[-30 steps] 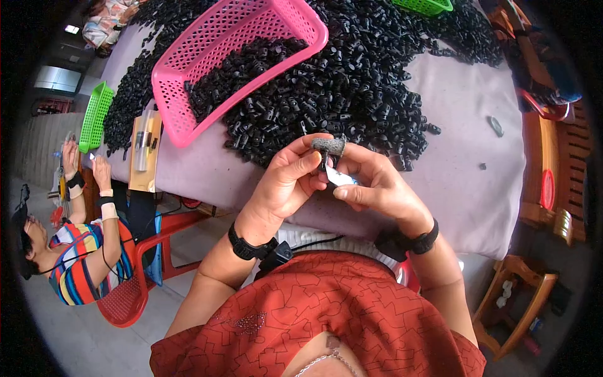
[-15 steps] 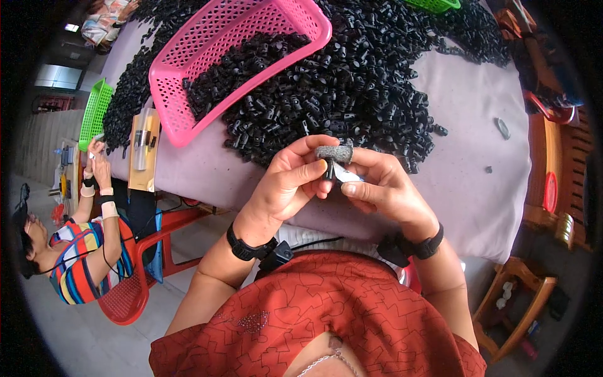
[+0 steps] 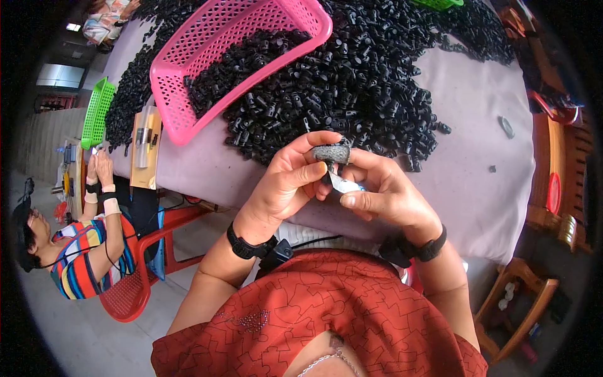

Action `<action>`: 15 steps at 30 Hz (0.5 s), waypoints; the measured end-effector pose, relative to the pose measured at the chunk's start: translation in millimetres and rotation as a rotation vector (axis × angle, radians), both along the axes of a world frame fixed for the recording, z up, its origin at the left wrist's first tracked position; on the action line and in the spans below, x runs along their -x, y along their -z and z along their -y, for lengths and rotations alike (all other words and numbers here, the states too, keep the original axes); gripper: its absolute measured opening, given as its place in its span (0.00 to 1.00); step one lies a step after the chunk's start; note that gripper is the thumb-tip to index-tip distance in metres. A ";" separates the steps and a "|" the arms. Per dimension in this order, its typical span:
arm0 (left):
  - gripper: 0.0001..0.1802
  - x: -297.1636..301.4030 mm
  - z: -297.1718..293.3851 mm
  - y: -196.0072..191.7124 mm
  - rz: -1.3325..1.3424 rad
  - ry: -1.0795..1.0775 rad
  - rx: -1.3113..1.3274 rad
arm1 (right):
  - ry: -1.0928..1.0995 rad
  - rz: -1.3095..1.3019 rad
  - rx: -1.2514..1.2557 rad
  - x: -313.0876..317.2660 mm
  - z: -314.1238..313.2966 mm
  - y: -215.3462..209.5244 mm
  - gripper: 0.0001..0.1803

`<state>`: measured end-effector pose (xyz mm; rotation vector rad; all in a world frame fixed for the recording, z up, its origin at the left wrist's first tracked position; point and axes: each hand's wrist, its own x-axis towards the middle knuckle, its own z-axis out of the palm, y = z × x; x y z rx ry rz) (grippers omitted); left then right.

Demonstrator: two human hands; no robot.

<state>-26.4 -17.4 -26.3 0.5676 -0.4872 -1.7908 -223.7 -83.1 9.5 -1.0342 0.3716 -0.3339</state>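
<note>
You are holding a small grey cylindrical piece [image 3: 331,152] up in front of your chest, just above the near edge of the desk [image 3: 477,188], and both of your hands are meeting around it. Your left hand [image 3: 286,185] is closing on the piece, with the forefinger curling over its top and the thumb pressing from below. Your right hand [image 3: 383,191] is touching the piece from the right side, and its fingers are also pinching a small white, flat part [image 3: 344,184] just beneath the piece. Compared with a moment ago, the hands are sitting a little closer together, and the white part is now lying lower, under the grey piece rather than beside it. The grey piece is looking short, stubby and rough-textured, lying on its side, with something dark showing at its right end; finer detail is too small to tell. Beyond your hands, a large heap of small black parts [image 3: 352,81] is spreading over the grey-covered desk, and a pink basket [image 3: 188,94] is resting tilted on the heap with more black parts inside. At the far left, another person [image 3: 75,251] in a striped top is sitting on a red chair [image 3: 135,286], working near a green basket [image 3: 97,113].
</note>
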 end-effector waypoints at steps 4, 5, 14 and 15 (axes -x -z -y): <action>0.24 -0.2 -1.1 -1.9 0.017 0.002 -0.010 | 0.022 -0.025 0.004 -0.1 0.0 0.7 0.29; 0.24 1.0 -1.2 -3.5 0.017 0.003 -0.010 | 0.031 -0.048 0.009 0.3 0.3 1.7 0.29; 0.23 -0.4 -1.5 -2.6 0.025 -0.003 0.001 | -0.012 0.007 0.019 -0.5 -1.0 -2.9 0.29; 0.23 0.3 -1.4 -3.5 0.026 -0.006 -0.006 | -0.011 0.007 0.019 -0.3 -0.8 -2.4 0.29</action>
